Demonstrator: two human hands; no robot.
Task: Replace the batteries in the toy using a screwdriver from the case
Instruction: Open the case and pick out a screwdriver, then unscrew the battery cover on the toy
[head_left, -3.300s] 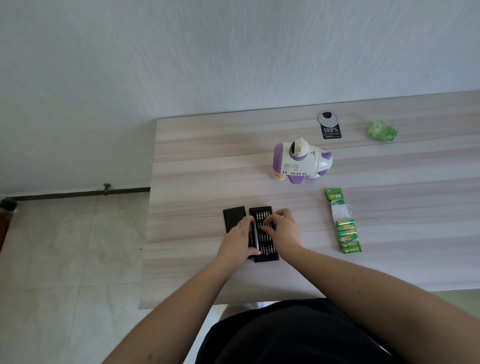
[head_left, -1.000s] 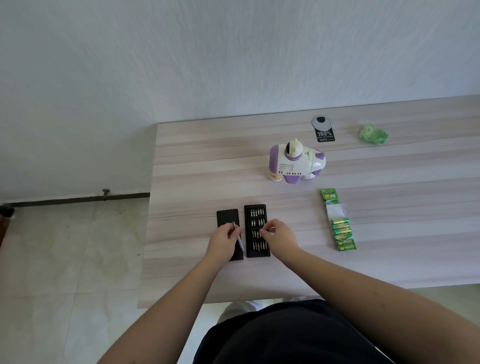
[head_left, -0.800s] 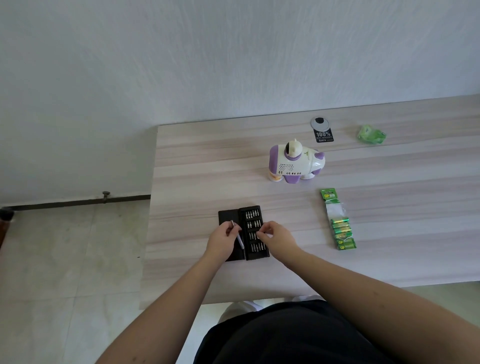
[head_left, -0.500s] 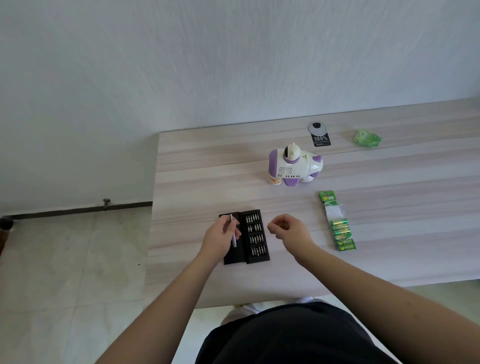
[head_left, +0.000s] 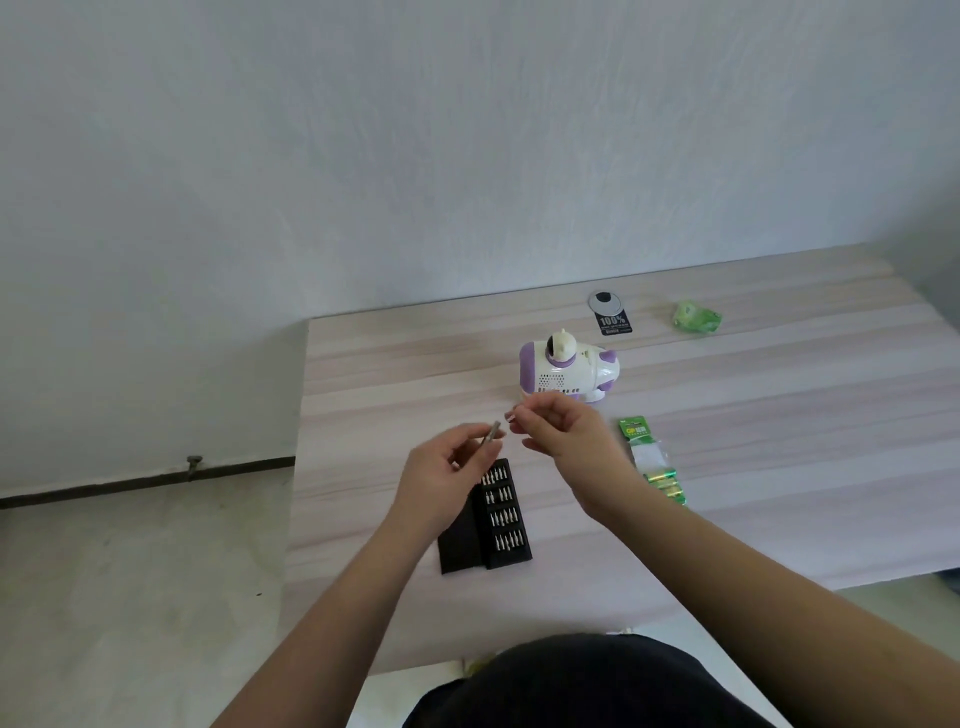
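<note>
On your bench (head_left: 395, 364), far side, you have a black tag (head_left: 610, 315) printed "100%" lying flat, and well to its right a crumpled green wrapper (head_left: 697, 317); beyond the bench's left edge you see pale floor (head_left: 130, 597) under a white wall (head_left: 363, 156)

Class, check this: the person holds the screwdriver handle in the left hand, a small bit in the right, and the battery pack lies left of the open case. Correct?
Not quite. The head view shows the battery pack lying right of the open case, not left. The rest stands: the left hand holds the screwdriver handle, and the right hand pinches a small bit.
</note>
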